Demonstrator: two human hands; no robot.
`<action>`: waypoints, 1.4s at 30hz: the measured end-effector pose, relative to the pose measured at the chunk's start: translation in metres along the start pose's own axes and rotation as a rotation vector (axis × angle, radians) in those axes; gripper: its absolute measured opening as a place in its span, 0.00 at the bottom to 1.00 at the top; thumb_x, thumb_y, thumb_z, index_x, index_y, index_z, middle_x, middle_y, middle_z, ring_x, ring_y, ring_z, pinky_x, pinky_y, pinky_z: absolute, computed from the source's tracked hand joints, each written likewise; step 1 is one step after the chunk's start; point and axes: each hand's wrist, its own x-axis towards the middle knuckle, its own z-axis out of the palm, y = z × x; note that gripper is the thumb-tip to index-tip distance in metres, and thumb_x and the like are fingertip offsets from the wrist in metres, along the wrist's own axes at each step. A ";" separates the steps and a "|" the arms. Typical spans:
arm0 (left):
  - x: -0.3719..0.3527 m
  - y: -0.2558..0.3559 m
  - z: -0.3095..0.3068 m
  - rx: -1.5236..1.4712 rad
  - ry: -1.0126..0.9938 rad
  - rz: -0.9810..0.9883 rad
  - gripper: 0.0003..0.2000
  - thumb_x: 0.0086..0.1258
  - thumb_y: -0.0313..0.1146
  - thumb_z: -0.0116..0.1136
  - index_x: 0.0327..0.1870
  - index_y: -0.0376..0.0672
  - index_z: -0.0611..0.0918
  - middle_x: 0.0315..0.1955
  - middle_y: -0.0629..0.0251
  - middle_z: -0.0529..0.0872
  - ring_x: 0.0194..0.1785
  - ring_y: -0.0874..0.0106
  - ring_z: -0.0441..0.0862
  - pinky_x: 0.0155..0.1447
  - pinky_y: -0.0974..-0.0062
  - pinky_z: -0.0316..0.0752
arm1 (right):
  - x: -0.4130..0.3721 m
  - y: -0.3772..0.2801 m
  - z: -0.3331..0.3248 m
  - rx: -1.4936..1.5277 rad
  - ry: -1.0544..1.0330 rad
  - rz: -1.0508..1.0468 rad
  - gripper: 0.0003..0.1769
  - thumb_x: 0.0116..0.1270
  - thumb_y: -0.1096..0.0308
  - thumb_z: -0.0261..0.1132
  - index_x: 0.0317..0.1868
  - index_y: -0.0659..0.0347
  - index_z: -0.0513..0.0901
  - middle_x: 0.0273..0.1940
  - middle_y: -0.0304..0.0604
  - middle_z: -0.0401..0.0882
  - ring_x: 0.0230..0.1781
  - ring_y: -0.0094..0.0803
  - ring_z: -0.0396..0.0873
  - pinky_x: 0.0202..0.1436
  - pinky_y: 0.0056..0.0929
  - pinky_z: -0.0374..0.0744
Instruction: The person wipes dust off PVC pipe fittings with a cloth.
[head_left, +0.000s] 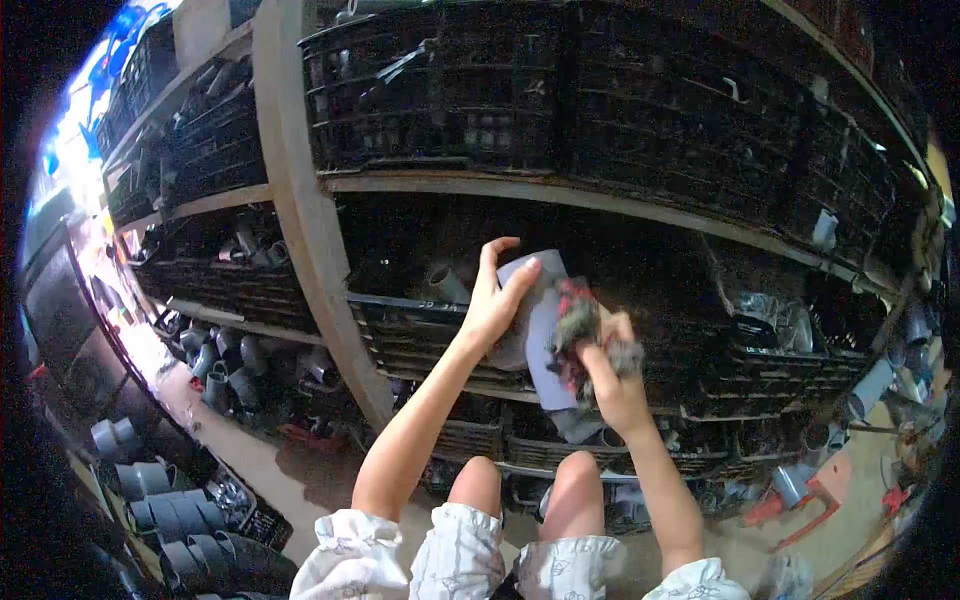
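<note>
Nearest of all, two knees [475, 480] are seen, with white shorts [455, 550] pulled over the legs just behind them. White sleeves [355, 550] are worn on both arms, and past the knees a smooth grey piece [540, 340] is held up in front of the shelf. It looks like a bit of pipe, but that cannot be told for sure.

The grey piece is set between the two hands. Its long side is tipped: the top end is leaned far and a little left, and the bottom end is pointed near and a little right. The far left end is gripped by the left hand [492, 305], with the thumb laid over the top edge. So the left hand is nearer, since the grey piece is touched by its skin.

On the right side, a red and grey rag [575, 325] is bunched up and gripped by the right hand [618, 385], whose fingers are curled in. The rag is put up against the right side of the grey piece, between it and those fingers. The rag is blurred, so its folds cannot be told.

Far behind, black crates [440, 110] are stacked on shelves. At the near left, more grey pipe parts [175, 515] are heaped.
</note>
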 end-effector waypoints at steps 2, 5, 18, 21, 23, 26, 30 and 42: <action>-0.009 0.008 -0.008 0.069 -0.195 0.011 0.28 0.57 0.44 0.56 0.55 0.44 0.61 0.36 0.59 0.74 0.39 0.73 0.72 0.45 0.77 0.68 | -0.005 0.004 -0.004 0.089 -0.057 0.091 0.08 0.61 0.70 0.52 0.39 0.60 0.65 0.40 0.40 0.68 0.41 0.21 0.66 0.46 0.21 0.67; -0.031 0.006 0.007 -0.048 -0.281 0.102 0.27 0.56 0.45 0.55 0.54 0.42 0.64 0.44 0.60 0.70 0.48 0.73 0.67 0.54 0.75 0.61 | 0.011 0.008 -0.007 0.286 0.073 0.127 0.14 0.66 0.61 0.47 0.47 0.60 0.65 0.41 0.37 0.68 0.40 0.20 0.66 0.44 0.21 0.67; -0.021 0.062 -0.013 -0.169 -0.324 0.080 0.33 0.55 0.42 0.58 0.61 0.47 0.56 0.40 0.59 0.74 0.44 0.72 0.70 0.51 0.74 0.63 | 0.025 -0.034 0.011 0.123 0.044 -0.106 0.29 0.60 0.63 0.53 0.59 0.66 0.56 0.54 0.45 0.63 0.55 0.29 0.62 0.60 0.27 0.59; -0.008 0.066 -0.010 -0.103 -0.278 0.100 0.31 0.56 0.39 0.56 0.61 0.47 0.57 0.38 0.60 0.75 0.42 0.75 0.71 0.48 0.77 0.66 | 0.023 -0.036 0.019 0.366 0.200 0.362 0.26 0.62 0.67 0.51 0.59 0.66 0.58 0.53 0.43 0.65 0.55 0.27 0.62 0.59 0.25 0.60; 0.007 0.060 -0.019 -0.190 -0.212 0.010 0.30 0.57 0.38 0.56 0.60 0.47 0.58 0.37 0.60 0.76 0.40 0.76 0.71 0.46 0.78 0.66 | 0.020 -0.037 0.028 0.226 0.075 0.267 0.26 0.62 0.67 0.51 0.60 0.66 0.57 0.53 0.42 0.65 0.55 0.27 0.62 0.59 0.25 0.60; 0.018 0.049 -0.030 -0.227 -0.152 -0.005 0.28 0.58 0.39 0.55 0.59 0.46 0.60 0.35 0.61 0.77 0.38 0.76 0.73 0.45 0.79 0.67 | 0.014 -0.049 0.035 0.078 -0.066 0.198 0.33 0.58 0.68 0.55 0.62 0.68 0.53 0.55 0.48 0.62 0.57 0.31 0.61 0.61 0.28 0.57; 0.031 0.051 -0.021 -0.251 -0.280 0.012 0.27 0.58 0.37 0.55 0.57 0.43 0.60 0.36 0.59 0.79 0.39 0.76 0.73 0.46 0.78 0.67 | 0.003 -0.045 0.041 -0.088 0.007 0.065 0.39 0.54 0.69 0.59 0.63 0.67 0.48 0.58 0.50 0.57 0.59 0.34 0.59 0.61 0.30 0.59; 0.018 0.079 0.055 -0.116 -0.278 0.080 0.29 0.58 0.38 0.55 0.59 0.42 0.58 0.37 0.56 0.79 0.40 0.73 0.75 0.46 0.75 0.68 | 0.002 -0.070 -0.030 0.228 0.026 0.316 0.42 0.47 0.72 0.68 0.60 0.60 0.54 0.47 0.40 0.67 0.48 0.27 0.67 0.53 0.26 0.67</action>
